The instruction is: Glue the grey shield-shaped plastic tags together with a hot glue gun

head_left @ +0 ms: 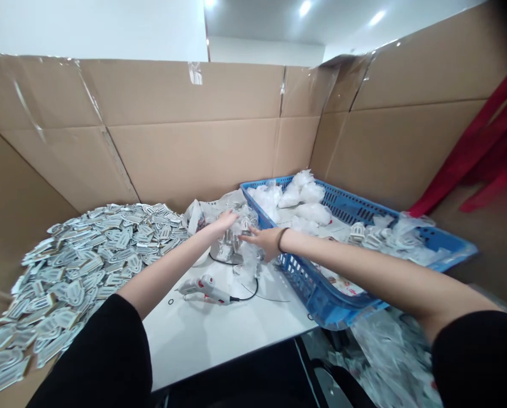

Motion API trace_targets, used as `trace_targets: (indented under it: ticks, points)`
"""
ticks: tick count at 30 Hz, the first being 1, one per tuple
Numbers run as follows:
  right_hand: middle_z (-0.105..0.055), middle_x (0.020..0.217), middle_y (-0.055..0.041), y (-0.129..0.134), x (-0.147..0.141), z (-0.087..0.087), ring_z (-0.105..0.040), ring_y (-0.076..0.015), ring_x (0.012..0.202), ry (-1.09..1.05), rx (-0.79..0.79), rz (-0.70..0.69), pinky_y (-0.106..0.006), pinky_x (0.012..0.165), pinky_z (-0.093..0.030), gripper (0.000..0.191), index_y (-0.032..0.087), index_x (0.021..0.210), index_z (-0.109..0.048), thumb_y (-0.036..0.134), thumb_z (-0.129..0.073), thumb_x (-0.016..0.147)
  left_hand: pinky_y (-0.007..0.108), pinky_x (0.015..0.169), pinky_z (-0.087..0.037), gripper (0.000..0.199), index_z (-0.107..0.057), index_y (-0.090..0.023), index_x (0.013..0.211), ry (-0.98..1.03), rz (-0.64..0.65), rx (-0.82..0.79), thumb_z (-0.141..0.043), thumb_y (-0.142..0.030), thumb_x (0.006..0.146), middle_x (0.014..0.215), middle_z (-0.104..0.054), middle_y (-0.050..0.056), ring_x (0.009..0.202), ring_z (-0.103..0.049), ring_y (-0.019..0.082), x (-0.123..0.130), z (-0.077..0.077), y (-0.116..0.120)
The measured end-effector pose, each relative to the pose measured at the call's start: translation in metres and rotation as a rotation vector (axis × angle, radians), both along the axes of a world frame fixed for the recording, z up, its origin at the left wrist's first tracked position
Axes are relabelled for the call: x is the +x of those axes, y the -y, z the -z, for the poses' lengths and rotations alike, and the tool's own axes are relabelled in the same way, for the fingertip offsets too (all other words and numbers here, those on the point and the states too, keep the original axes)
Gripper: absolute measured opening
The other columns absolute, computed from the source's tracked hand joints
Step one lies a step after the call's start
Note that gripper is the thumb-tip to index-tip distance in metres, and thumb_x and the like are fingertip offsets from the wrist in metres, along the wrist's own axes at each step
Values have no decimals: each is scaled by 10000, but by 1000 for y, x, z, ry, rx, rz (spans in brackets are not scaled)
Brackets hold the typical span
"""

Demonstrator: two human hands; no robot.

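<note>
Both my arms reach forward to a clear plastic bag (250,258) holding small white arch-shaped pieces, at the back of the white table. My left hand (227,220) is at the bag's upper left side; its fingertips are hard to make out. On the right, my right hand (267,241) has its fingers stretched out and apart over the pieces in the bag. A dark band (282,240) circles the right wrist. In front of the bag lies a white glue gun (206,289) with red parts, its black cord curving back to the right.
A large heap of flat white arch-shaped pieces (104,255) spreads across the left. At right, a blue plastic basket (308,292) contains white plastic bags and loose pieces. Cardboard walls (194,147) surround the table (185,345). Red ribbons (474,141) hang at right; plastic bags (398,351) lie below the basket.
</note>
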State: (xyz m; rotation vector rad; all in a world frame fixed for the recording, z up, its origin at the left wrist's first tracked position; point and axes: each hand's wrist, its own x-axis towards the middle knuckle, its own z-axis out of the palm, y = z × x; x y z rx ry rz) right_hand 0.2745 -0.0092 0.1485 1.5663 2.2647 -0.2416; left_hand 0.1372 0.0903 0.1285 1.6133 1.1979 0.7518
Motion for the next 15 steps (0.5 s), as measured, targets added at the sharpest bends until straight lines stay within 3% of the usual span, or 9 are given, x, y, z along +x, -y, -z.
trace_targets:
  ticks: [2, 5, 7, 9, 12, 15]
  points:
    - [-248, 1674, -167, 22, 22, -18, -609, -349, 1291, -104, 111, -32, -437, 1065, -500, 970, 275, 1635, -259, 218, -742, 795, 419, 1230, -262, 315, -559, -189, 1200, -6, 18, 39, -549, -245, 890, 1571, -445, 143, 1497, -346, 304, 4, -16, 14]
    - [-248, 1683, -134, 52, 74, -40, -563, -330, 1342, -141, 351, 42, -425, 1112, -449, 782, 214, 1630, -281, 357, -602, 931, 446, 1224, -305, 331, -587, -243, 1237, 0, 182, 191, -511, -326, 926, 1532, -501, 101, 1464, -405, 303, 7, -44, 60]
    - [-298, 1667, -131, 68, 121, -48, -514, -320, 1391, -119, 461, 163, -405, 1138, -415, 775, 199, 1627, -287, 443, -574, 949, 476, 1239, -298, 361, -607, -274, 1256, -49, 369, 326, -513, -379, 924, 1553, -484, 61, 1488, -372, 318, 2, -60, 104]
    - [-369, 1633, -139, 81, 172, -48, -521, -318, 1383, -50, 476, 381, -396, 1125, -426, 756, 197, 1606, -343, 469, -587, 944, 500, 1256, -290, 380, -629, -345, 1263, -91, 536, 424, -500, -469, 928, 1630, -381, -22, 1534, -297, 317, -11, -69, 150]
    - [-583, 1449, -197, 100, 241, -33, -610, -337, 1280, 76, 345, 761, -433, 1054, -480, 707, 159, 1502, -516, 384, -719, 863, 530, 1222, -377, 405, -562, -575, 1315, -163, 766, 492, -478, -598, 920, 1644, -301, -173, 1549, -276, 280, -31, -62, 198]
    - [-700, 1254, -218, 120, 278, -6, -701, -333, 1116, 131, 328, 924, -441, 976, -524, 677, 125, 1329, -677, 277, -863, 696, 517, 1172, -453, 626, -336, -745, 1400, -77, 1086, 584, -538, -641, 817, 1618, -291, -243, 1531, -304, 253, -33, -32, 215]
